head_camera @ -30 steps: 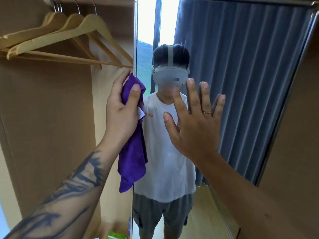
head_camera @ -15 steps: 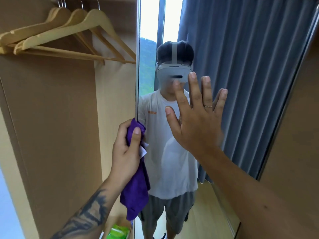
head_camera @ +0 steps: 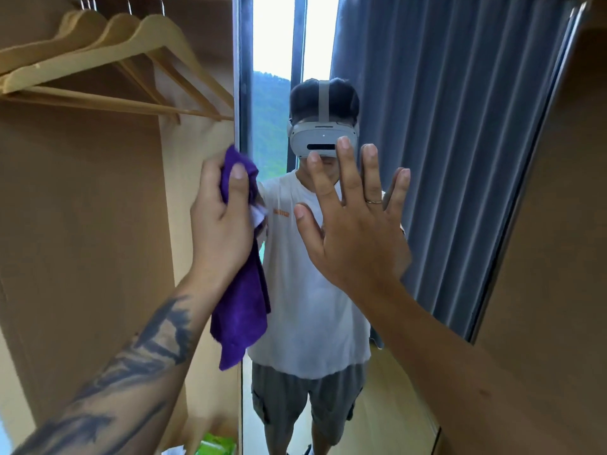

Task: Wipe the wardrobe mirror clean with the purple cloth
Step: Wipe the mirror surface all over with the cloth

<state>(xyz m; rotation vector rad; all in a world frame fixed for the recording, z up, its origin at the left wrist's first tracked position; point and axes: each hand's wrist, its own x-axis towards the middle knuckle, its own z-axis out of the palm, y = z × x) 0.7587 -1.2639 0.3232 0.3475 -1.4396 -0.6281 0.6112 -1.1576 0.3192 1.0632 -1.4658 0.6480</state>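
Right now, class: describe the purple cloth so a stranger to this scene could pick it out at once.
Find the tall wardrobe mirror beside the open wardrobe with wooden hangers. At the mirror's left edge, the tattooed left hand grips a bunched cloth. That purple cloth hangs below the hand, the only deep violet thing among tan wood and grey curtain.

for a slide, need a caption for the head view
Left hand wipes mirror edge with purple cloth; right hand braces it.

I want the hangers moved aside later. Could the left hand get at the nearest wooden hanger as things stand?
Probably yes: nothing lies between the left hand and the nearest wooden hanger, up and to its left. But it grips the purple cloth, so grasping would be awkward.
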